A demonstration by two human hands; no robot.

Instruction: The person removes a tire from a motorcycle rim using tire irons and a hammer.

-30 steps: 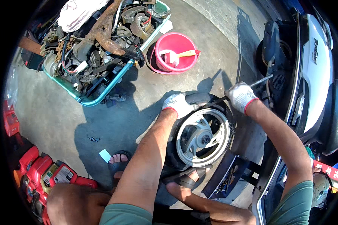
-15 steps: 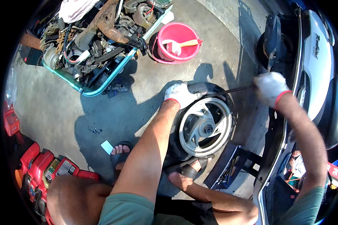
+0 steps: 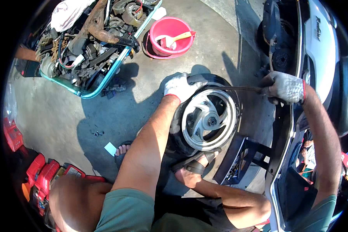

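Note:
A silver spoked wheel [image 3: 198, 131] lies on the ground in front of me, with a black tyre [image 3: 178, 133] around it. My left hand [image 3: 181, 87], in a white glove with a red cuff, is closed on the tyre's far left edge. My right hand [image 3: 285, 88], gloved and dirty on the finger side, grips a long dark tyre lever [image 3: 243, 89]. The lever reaches level from my fist to the far side of the wheel, where its tip sits between rim and tyre; the tip itself is hard to make out.
Far left stands a teal-edged bin [image 3: 104, 88] heaped with old metal parts. Beside it is a pink bucket [image 3: 172, 29] holding a brush [image 3: 180, 37]. A white scooter [image 3: 323, 58] flanks me on the right. A tool tray [image 3: 236, 164] lies near my sandalled foot [image 3: 195, 168].
My right hand has turned so its finger side shows, and the lever has swung from slanting to nearly level. My left hand stays on the tyre. The whole view has shifted slightly.

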